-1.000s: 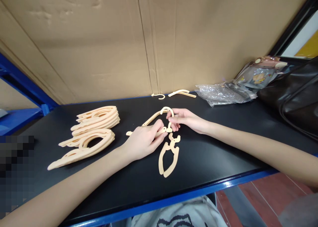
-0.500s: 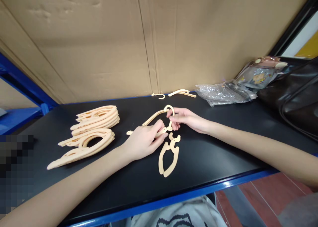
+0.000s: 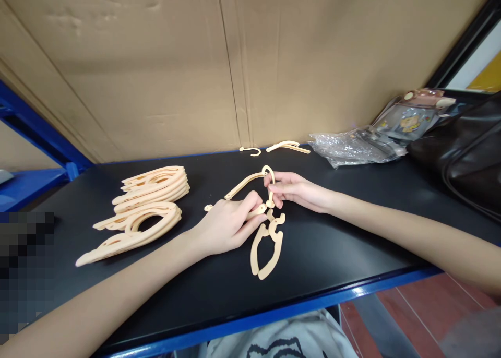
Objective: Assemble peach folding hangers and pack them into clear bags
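Right grip point(image 3: 298, 191) on hook point(image 3: 272, 174), black tabletop point(image 3: 332, 253)

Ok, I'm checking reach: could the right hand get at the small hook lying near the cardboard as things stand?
Probably yes: the small hook lies uncovered, and nothing tall stands between it and the right hand, though that hand holds another, curved hook.

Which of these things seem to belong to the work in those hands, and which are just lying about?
Likely part of it:
- cream hook, in the right hand
- cream strip, in the left hand
- matching stacked pieces
- jointed cream piece in front

Probably just lying about:
- clear plastic packaging
- dark bag
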The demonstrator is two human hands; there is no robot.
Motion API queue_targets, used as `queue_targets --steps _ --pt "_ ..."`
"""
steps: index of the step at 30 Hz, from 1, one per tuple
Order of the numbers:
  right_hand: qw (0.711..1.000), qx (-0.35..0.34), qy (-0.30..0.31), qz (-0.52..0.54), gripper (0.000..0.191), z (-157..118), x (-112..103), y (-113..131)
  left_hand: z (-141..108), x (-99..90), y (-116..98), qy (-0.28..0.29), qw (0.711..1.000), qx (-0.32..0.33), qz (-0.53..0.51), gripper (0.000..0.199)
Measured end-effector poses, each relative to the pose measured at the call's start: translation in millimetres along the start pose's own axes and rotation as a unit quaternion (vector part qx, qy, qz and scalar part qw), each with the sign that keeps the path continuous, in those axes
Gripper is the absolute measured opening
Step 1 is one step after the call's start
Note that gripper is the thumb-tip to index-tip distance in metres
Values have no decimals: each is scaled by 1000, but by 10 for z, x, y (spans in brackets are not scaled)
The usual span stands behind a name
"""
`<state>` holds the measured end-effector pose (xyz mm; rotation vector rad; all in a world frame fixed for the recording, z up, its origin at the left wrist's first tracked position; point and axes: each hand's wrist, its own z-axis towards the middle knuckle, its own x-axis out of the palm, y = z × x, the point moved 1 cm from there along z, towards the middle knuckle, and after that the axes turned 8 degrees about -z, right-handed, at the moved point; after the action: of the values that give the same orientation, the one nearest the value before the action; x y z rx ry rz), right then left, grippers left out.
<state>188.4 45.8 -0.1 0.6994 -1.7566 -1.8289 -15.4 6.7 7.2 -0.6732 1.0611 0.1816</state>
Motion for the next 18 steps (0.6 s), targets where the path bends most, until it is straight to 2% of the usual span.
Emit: queue_targets --steps 5,13,18 --pt "1000 1 5 19 15 -2 7 4 -2 10 -2 -2 999 38 14 18" --pt "1000 -2 18 18 14 -19 -9 -24 4 19 -3 8 1000 6 30 22" --pt "999 4 32 7 15 -20 14 -35 -1 20 10 5 999 23 22 19"
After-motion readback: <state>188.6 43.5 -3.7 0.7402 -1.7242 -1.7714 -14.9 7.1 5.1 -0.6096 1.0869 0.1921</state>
